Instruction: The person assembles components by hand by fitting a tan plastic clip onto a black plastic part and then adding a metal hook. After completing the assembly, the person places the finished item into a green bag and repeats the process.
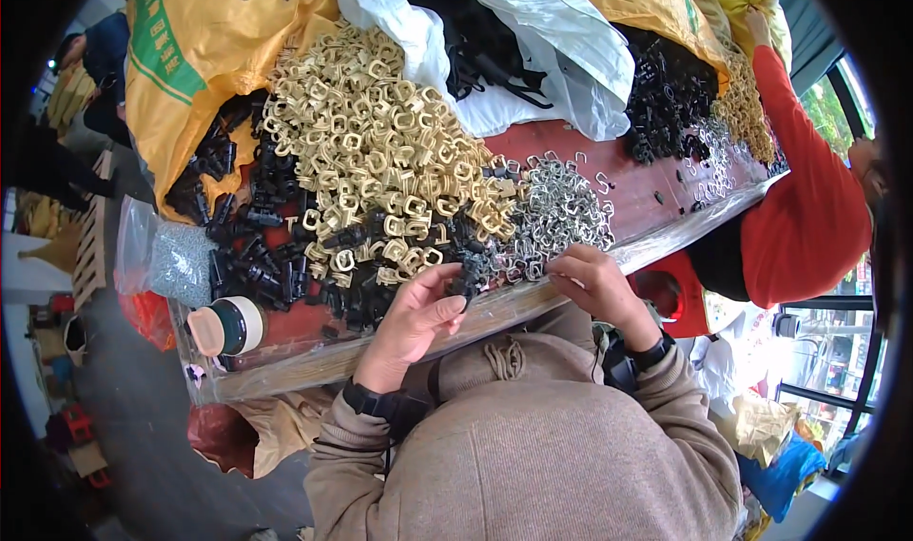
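Pinching a black clip (465, 280), the left hand (416, 315) works beside the right hand (596, 287), fingers curled at silver clips (556, 213); its grasp unclear.

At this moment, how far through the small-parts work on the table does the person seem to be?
No finished batch is identifiable. In hand: the left hand pinches a small black part, while the right hand reaches among the silver metal clips. Left: large heaps of beige parts and black parts sit unsorted on the table, so it looks early.
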### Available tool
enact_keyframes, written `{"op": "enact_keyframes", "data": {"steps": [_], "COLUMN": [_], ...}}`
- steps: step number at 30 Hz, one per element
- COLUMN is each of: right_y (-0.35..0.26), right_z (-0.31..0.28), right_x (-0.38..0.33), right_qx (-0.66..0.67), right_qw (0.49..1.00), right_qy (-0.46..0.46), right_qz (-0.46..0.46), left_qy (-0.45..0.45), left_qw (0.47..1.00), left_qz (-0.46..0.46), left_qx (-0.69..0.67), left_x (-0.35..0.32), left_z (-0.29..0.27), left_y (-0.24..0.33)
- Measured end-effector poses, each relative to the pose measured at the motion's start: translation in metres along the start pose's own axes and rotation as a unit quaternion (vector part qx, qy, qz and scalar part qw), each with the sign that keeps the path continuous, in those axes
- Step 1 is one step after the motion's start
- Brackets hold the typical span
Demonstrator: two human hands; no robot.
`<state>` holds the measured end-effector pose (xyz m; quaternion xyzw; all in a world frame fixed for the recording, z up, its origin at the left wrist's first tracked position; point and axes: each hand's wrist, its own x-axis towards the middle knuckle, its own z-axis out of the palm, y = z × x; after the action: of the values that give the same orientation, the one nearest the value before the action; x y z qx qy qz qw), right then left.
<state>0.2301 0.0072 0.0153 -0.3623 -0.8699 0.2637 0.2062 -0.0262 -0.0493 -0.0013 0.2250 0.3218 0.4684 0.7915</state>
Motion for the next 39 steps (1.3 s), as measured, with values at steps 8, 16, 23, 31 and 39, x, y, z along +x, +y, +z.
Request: {"op": "enact_keyframes", "data": {"steps": [8, 16, 23, 31, 39], "right_y": [0.012, 0.013, 0.009, 0.013, 0.004], "right_z": [0.044, 0.051, 0.052, 0.041, 0.039], "right_x": [0.028, 0.035, 0.033, 0.027, 0.023], "right_qx": [-0.115, -0.172, -0.172, 0.073, 0.512], "right_qw": [0.993, 0.984, 0.985, 0.991, 0.823], "right_qy": [0.003, -0.003, 0.006, 0.060, 0.058], "right_qz": [0.032, 0.043, 0.032, 0.095, 0.240], "left_qy": [-0.063, -0.039, -0.010, 0.021, 0.027], "left_qw": [0.994, 0.995, 0.997, 0.996, 0.993], "left_qz": [-0.069, -0.083, -0.069, -0.041, 0.008], "left_qx": [-0.061, -0.029, 0.032, 0.073, 0.115], "left_x": [0.003, 0.008, 0.012, 0.024, 0.037], "left_z": [0.000, 0.006, 0.009, 0.019, 0.025], "left_y": [-0.011, -0.011, -0.019, -0.022, -0.028]}}
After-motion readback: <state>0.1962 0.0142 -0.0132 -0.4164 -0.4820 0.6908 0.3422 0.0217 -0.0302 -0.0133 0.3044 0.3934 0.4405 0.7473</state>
